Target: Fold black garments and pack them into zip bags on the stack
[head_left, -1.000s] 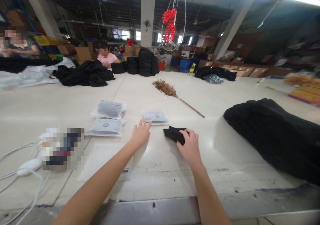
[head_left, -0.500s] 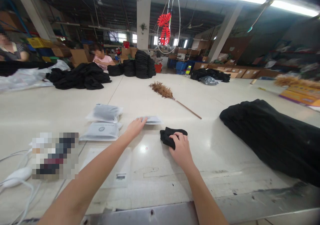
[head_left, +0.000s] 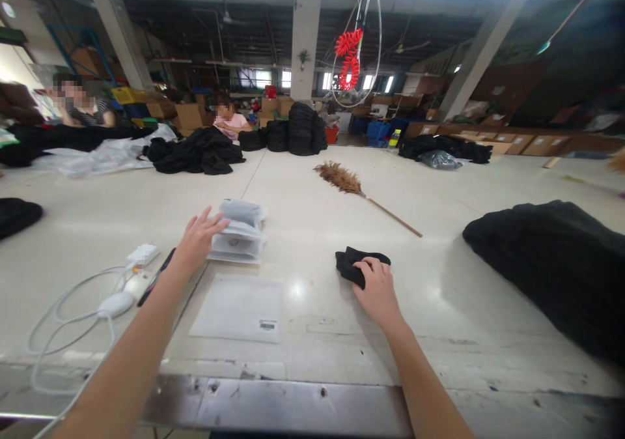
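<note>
My right hand (head_left: 378, 289) is closed around a folded black cloth item (head_left: 352, 263) resting on the table; its exact kind cannot be made out. At left, my left hand (head_left: 201, 237) has its fingers spread at the left edge of several frosted plastic packets (head_left: 237, 250). The fingertips touch or overlap an upper packet, which leans on the one below. Behind it lies another packet (head_left: 244, 211) with dark contents. Nearer to me, a flat frosted bag (head_left: 234, 309) with a barcode label lies between my forearms.
A feather duster (head_left: 342, 177) lies mid-table. To the right is a large black fabric heap (head_left: 547, 263). White cables (head_left: 73, 276) and a dark flat object (head_left: 155, 279) are at left. Black piles (head_left: 195, 152) line the far side, where two people sit. A red coiled hose (head_left: 349, 61) hangs overhead.
My left hand has moved left, bringing a packet from mid-table onto the other packets, and its fingers have spread. My right hand stays on the black cloth item. The view has turned left.
</note>
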The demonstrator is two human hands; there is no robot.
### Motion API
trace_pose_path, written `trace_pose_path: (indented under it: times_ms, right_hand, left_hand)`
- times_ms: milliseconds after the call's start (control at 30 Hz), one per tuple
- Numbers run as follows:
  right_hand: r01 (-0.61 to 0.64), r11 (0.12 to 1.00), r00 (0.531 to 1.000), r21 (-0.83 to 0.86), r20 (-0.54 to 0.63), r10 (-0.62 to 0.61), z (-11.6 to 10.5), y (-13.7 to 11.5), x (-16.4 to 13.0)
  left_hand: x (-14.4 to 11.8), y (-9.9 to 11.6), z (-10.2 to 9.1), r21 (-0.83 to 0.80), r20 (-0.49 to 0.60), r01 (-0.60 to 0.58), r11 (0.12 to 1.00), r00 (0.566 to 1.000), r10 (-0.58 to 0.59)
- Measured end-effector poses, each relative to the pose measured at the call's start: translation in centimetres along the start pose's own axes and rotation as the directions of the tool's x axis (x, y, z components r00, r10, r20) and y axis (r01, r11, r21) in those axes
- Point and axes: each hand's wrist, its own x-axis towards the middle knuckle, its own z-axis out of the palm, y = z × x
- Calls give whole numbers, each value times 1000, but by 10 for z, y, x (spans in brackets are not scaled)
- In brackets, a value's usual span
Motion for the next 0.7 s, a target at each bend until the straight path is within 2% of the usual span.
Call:
trace_pose_path:
  times_ms: [67,167,300,467,500,567,633,700]
  right_hand:
    - [13,1000,1000,0,-2,-13,2,1,-1]
    - [29,1000,1000,3,-7,-29,4,1,-1]
    - [49,998,999,36,-22,-48,3,-4,-1]
    - [178,959,983,221,-4,-182,1,-26,-1]
    - [211,940,976,268,3,-220,1,-32,-2]
    - [256,898,961,359,11,-278,-1,-43,-3]
    - [260,856,952,446,28,-304,-4,-50,-4]
    - [218,824,947,524,91,-308,-9,-50,-4]
  left_hand:
    - [-17,-8,8,25,153,59,998,986,-62]
    - [-28,-1,17,34,218,130,991,967,-135]
    - [-24,35,23,23,183,169,985,968,-171]
    - [-21,108,40,73,-5,249,966,968,-249]
    - [-22,125,45,46,5,203,978,979,-203]
    - [-23,155,55,-68,100,9,998,995,-2]
    - [-22,178,66,-186,177,-111,976,974,145]
    - [-19,192,76,-269,233,-159,950,946,224]
